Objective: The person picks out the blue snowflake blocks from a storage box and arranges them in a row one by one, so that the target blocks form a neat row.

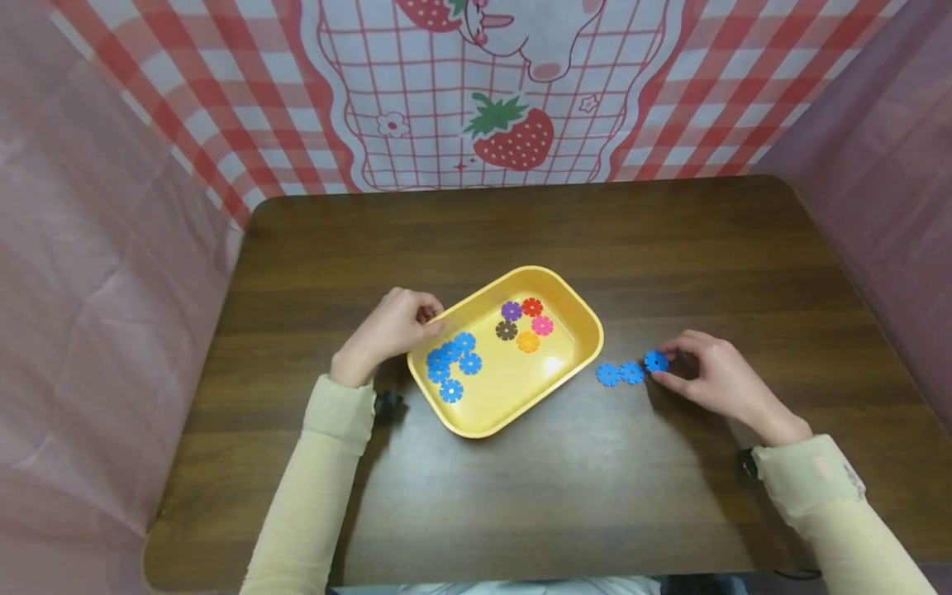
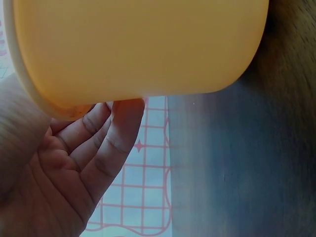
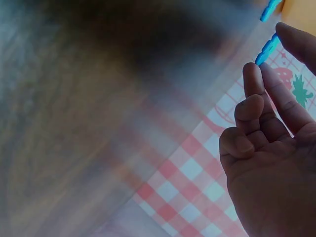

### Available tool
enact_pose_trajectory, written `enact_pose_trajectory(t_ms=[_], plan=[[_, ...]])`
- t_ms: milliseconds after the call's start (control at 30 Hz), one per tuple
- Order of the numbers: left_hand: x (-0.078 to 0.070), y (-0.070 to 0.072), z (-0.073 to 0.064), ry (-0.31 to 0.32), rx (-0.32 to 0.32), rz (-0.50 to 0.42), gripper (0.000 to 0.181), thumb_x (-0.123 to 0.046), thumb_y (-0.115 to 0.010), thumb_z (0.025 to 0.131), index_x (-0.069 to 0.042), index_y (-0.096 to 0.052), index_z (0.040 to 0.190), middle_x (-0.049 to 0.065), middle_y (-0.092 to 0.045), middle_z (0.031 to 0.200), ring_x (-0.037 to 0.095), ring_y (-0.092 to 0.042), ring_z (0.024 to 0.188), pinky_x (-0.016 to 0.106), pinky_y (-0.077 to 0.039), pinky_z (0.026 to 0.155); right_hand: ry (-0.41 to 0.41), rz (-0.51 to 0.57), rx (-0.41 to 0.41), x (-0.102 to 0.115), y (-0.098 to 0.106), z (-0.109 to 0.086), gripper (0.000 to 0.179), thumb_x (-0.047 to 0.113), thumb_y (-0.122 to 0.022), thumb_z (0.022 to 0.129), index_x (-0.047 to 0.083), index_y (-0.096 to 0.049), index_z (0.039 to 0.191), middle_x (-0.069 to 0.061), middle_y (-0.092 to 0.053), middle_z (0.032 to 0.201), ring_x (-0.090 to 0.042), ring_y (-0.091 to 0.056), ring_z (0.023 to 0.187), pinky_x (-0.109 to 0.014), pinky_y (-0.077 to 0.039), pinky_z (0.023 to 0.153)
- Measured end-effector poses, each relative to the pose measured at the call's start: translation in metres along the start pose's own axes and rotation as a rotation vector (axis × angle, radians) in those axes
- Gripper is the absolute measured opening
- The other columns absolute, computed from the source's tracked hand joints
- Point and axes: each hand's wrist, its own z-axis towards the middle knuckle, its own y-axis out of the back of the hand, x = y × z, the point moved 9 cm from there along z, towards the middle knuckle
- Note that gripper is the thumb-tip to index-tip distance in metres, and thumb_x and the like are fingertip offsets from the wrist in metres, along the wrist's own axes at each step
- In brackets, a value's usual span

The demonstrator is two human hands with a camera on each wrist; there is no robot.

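The right hand (image 1: 717,376) pinches a blue, notched, flower-shaped disc (image 1: 656,361) between its thumb and fingertips, with the other fingers bent toward the palm. The left hand (image 1: 392,329) grips the rim of a yellow, rounded rectangular tray (image 1: 506,413) at its left corner, thumb on the rim and fingers against the outer wall. Both forearms wear pale yellow sleeves (image 1: 338,417).

Just beside the pinched disc, on its left, two more blue discs (image 1: 608,374) lie on the table in a row, touching each other, near the tray's right corner; whether the pinched one joins them I cannot tell.

Inside the tray, a cluster of blue discs (image 1: 450,390), some overlapping, lies by the short end nearest the left hand. Toward the opposite end sit single purple (image 1: 511,311), red, pink, orange and dark brown discs, grouped in a ring.

The tray stands slantwise near the middle of the dark brown wood-grain table (image 1: 521,227). Behind the far edge hangs a red-and-white checked cloth (image 1: 245,99) with a strawberry print; plain pinkish cloth (image 1: 97,273) flanks the left and right edges.
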Motion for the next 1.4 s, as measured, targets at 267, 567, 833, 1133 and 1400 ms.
enact_pose_trajectory(t_ms=[267,567,833,1133,1400], plan=[[0.0,0.001,0.0,-0.007,0.002,-0.008,0.014,-0.011,-0.075,0.087,0.001,-0.074,0.094,0.007,-0.068,0.08,0.018,-0.059,0.07,0.03,-0.052,0.066,-0.007,-0.007,0.049,-0.005,-0.008,-0.004,0.029,0.014,-0.087,0.074,0.005,-0.073,0.097,0.002,-0.061,0.081,-0.012,-0.047,0.066,-0.027,-0.038,0.058],[0.001,0.0,0.001,-0.007,-0.006,-0.008,0.014,-0.012,-0.075,0.087,0.0,-0.074,0.092,0.006,-0.068,0.079,0.018,-0.059,0.07,0.03,-0.051,0.065,-0.012,-0.012,0.081,-0.007,-0.013,-0.006,0.028,0.015,-0.087,0.075,0.006,-0.074,0.098,0.001,-0.063,0.088,-0.013,-0.049,0.07,-0.029,-0.042,0.061],[0.003,-0.001,0.001,0.001,-0.008,-0.008,0.014,-0.014,-0.075,0.088,-0.001,-0.074,0.092,0.006,-0.067,0.079,0.018,-0.059,0.069,0.029,-0.05,0.065,-0.018,-0.023,0.084,-0.007,-0.014,-0.007,0.029,0.015,-0.087,0.074,0.006,-0.074,0.098,0.001,-0.064,0.089,-0.014,-0.052,0.073,-0.032,-0.044,0.064],[0.001,0.0,-0.001,-0.005,-0.008,0.0,0.014,-0.013,-0.075,0.087,-0.001,-0.074,0.092,0.006,-0.068,0.079,0.018,-0.059,0.069,0.03,-0.051,0.066,-0.025,-0.008,0.078,-0.004,-0.009,-0.002,0.029,0.018,-0.087,0.076,0.007,-0.074,0.099,0.001,-0.064,0.089,-0.013,-0.048,0.067,-0.028,-0.039,0.058],[0.0,0.001,0.0,-0.015,-0.013,0.009,0.014,-0.013,-0.075,0.087,-0.001,-0.074,0.092,0.006,-0.068,0.079,0.017,-0.059,0.069,0.03,-0.051,0.066,0.017,-0.002,0.036,0.007,0.007,0.009,0.031,0.015,-0.087,0.075,0.004,-0.072,0.1,-0.002,-0.063,0.088,-0.016,-0.048,0.067,-0.027,-0.039,0.059]])
